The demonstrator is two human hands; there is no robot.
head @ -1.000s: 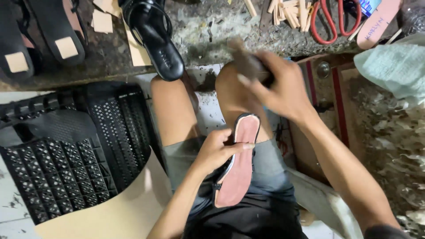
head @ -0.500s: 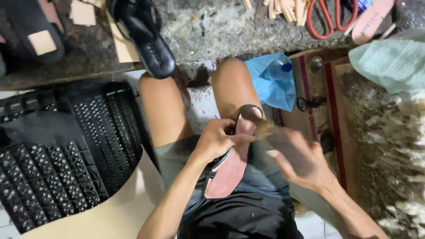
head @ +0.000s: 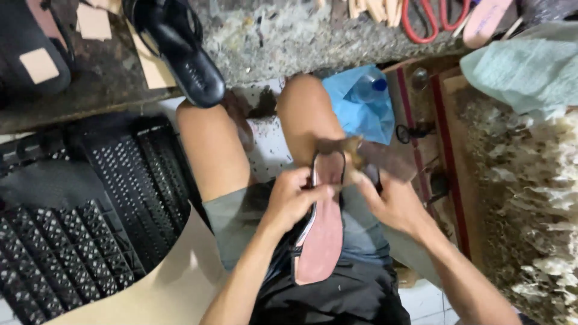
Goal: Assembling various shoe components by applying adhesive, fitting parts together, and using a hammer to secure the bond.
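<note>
A flat pink sandal sole [head: 322, 241] with a black edge lies lengthwise on my right thigh. My left hand [head: 292, 195] grips its left edge near the toe end. My right hand [head: 391, 201] holds a brown hammer [head: 367, 157], blurred with motion, whose head is at the sole's toe end.
A black sandal [head: 180, 51] lies on the grey workbench [head: 283, 36] above my knees. Black plastic crates [head: 78, 210] stand on the left. A blue bag with a bottle [head: 361, 102] lies beside my right knee. Red scissors [head: 424, 18] and a green cloth [head: 524, 69] sit at top right.
My right hand has come down from above my knee to the sole's toe end with the hammer. My left hand stays on the sole.
</note>
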